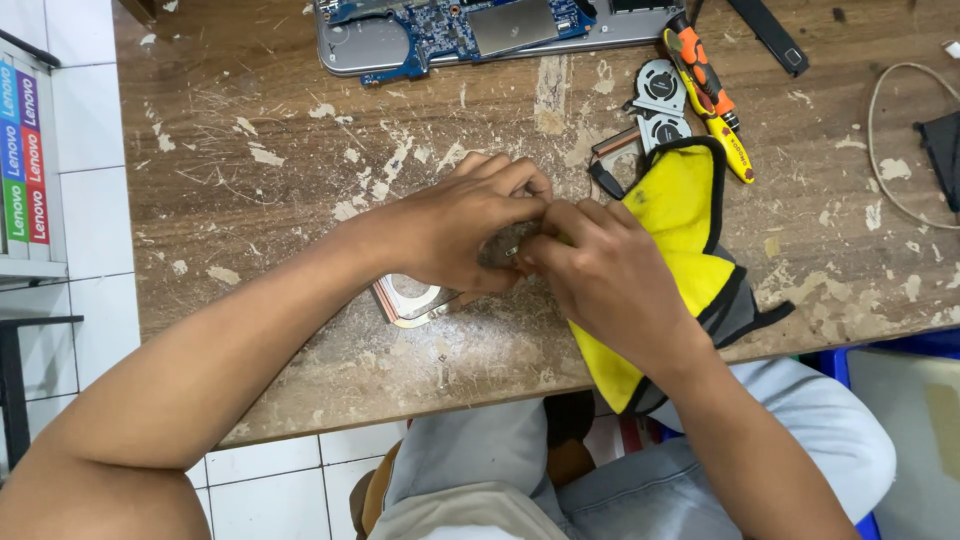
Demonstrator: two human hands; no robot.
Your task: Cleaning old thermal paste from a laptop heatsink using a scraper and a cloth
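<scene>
My left hand (455,225) and my right hand (600,275) meet over the middle of a worn wooden table (300,160). Both pinch a small metal part (512,250) between their fingertips; most of it is hidden by the fingers. Under my left hand lies a copper-coloured flat heatsink piece (405,300), partly covered. My right wrist rests on a yellow cloth with black edging (690,230) that drapes over the table's front edge.
An opened laptop base with a blue circuit board (450,30) lies at the far edge. Two small cooling fans (660,105) and an orange-and-yellow screwdriver (710,90) sit right of it. A pale cable loop (885,140) is at far right.
</scene>
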